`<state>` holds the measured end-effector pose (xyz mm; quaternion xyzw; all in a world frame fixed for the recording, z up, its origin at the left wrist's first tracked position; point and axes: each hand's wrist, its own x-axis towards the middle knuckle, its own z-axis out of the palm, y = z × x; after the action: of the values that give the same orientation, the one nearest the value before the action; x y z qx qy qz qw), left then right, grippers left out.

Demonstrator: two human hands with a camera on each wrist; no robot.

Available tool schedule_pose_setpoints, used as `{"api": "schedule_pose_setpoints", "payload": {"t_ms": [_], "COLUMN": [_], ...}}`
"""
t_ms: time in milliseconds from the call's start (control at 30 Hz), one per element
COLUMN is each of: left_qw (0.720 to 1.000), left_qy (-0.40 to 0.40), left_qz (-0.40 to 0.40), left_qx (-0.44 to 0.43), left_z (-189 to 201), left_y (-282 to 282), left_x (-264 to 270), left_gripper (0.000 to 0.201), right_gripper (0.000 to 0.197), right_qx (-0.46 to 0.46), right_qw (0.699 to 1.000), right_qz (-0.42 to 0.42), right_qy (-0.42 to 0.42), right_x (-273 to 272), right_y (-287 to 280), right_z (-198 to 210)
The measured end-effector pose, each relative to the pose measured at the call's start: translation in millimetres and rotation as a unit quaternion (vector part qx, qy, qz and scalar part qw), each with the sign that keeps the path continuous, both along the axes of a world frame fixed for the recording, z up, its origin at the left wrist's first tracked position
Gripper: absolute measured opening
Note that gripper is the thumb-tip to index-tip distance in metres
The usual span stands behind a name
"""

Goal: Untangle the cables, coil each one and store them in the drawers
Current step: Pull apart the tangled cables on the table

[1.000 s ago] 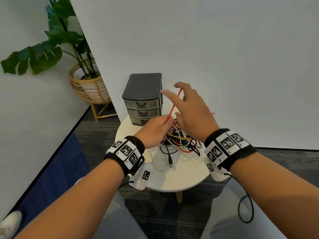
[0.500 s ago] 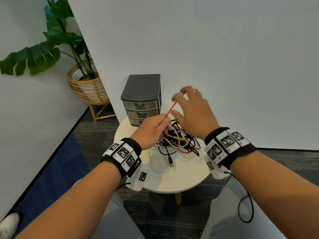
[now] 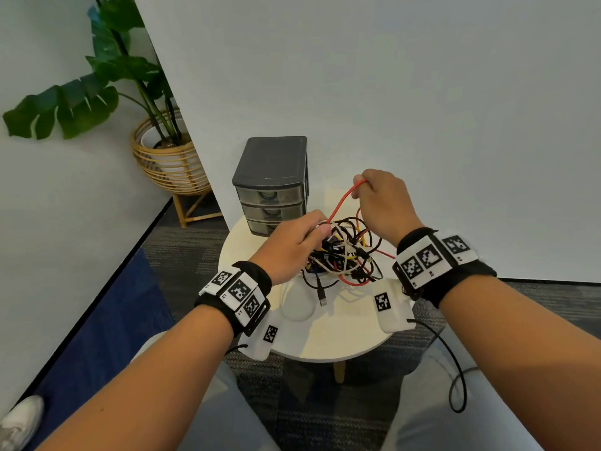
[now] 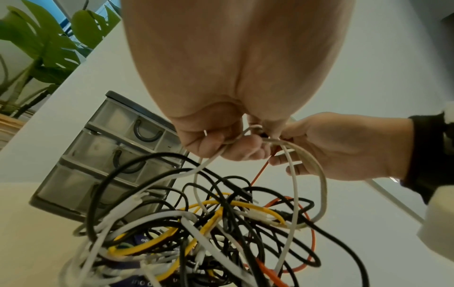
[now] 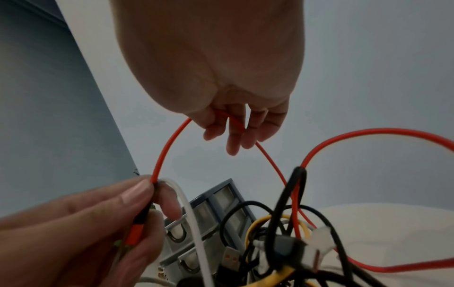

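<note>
A tangle of black, white, yellow and red cables (image 3: 343,255) lies on a small round white table (image 3: 325,340), in front of a grey three-drawer unit (image 3: 271,187) whose drawers are closed. My left hand (image 3: 299,242) pinches the red cable's plug end together with a white cable (image 4: 245,136) at the tangle's top. My right hand (image 3: 380,203) is raised above the tangle, fingers curled round the red cable (image 3: 341,200), which arcs between both hands (image 5: 167,147). The rest of the red cable (image 5: 343,139) loops back into the pile.
A white wall panel (image 3: 390,92) stands right behind the table. A potted plant (image 3: 162,151) in a wicker basket stands on the floor to the left. A black USB plug (image 3: 322,297) hangs out of the tangle toward the table's front. My knees sit under the table's near edge.
My right hand went from spread fingers to a closed grip on the red cable. The left hand kept its hold on the plug end.
</note>
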<state>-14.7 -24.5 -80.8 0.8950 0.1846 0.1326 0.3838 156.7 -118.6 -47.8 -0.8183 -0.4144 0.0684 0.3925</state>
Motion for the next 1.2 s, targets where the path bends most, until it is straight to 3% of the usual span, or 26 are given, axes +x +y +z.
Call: {"api": "schedule_pose_setpoints", "payload": {"t_ms": [233, 433, 633, 767, 933, 1067, 1133, 1200], "left_qw": [0.999, 0.999, 0.998, 0.997, 0.996, 0.995, 0.995, 0.992], "left_qy": [-0.021, 0.017, 0.030, 0.064, 0.093, 0.093, 0.077, 0.081], "left_qz": [-0.009, 0.010, 0.011, -0.004, -0.010, 0.015, 0.018, -0.002], "left_qx": [0.042, 0.034, 0.044, 0.041, 0.008, 0.044, 0.058, 0.096], "left_z": [1.4, -1.8, 6.2, 5.6, -2.3, -4.7, -2.7, -1.9], "left_y": [-5.8, -6.9, -6.9, -7.7, -7.1, -3.2, -2.9, -5.4], "left_x": [2.1, 2.1, 8.6, 7.8, 4.6, 3.6, 7.4, 13.7], "left_gripper": [0.023, 0.035, 0.021, 0.019, 0.024, 0.012, 0.020, 0.028], "right_gripper": [0.039, 0.040, 0.026, 0.045, 0.051, 0.050, 0.047, 0.046], "right_qx": [-0.048, -0.108, -0.182, -0.096, 0.035, 0.146, 0.205, 0.261], "right_qw": [0.997, 0.988, 0.972, 0.994, 0.998, 0.970, 0.943, 0.926], "right_qz": [0.014, 0.056, 0.076, 0.016, -0.032, -0.004, 0.016, 0.014], "right_qy": [-0.053, -0.098, -0.129, -0.049, 0.040, 0.195, 0.263, 0.271], "right_x": [-7.1, -24.3, -36.1, -24.9, -6.8, 1.3, 5.5, 11.3], "right_y": [1.2, 4.3, 2.2, 5.6, 4.7, 0.5, -1.3, -6.6], "right_z": [-1.2, -13.4, -17.9, -6.5, 21.5, 46.8, 63.9, 77.6]}}
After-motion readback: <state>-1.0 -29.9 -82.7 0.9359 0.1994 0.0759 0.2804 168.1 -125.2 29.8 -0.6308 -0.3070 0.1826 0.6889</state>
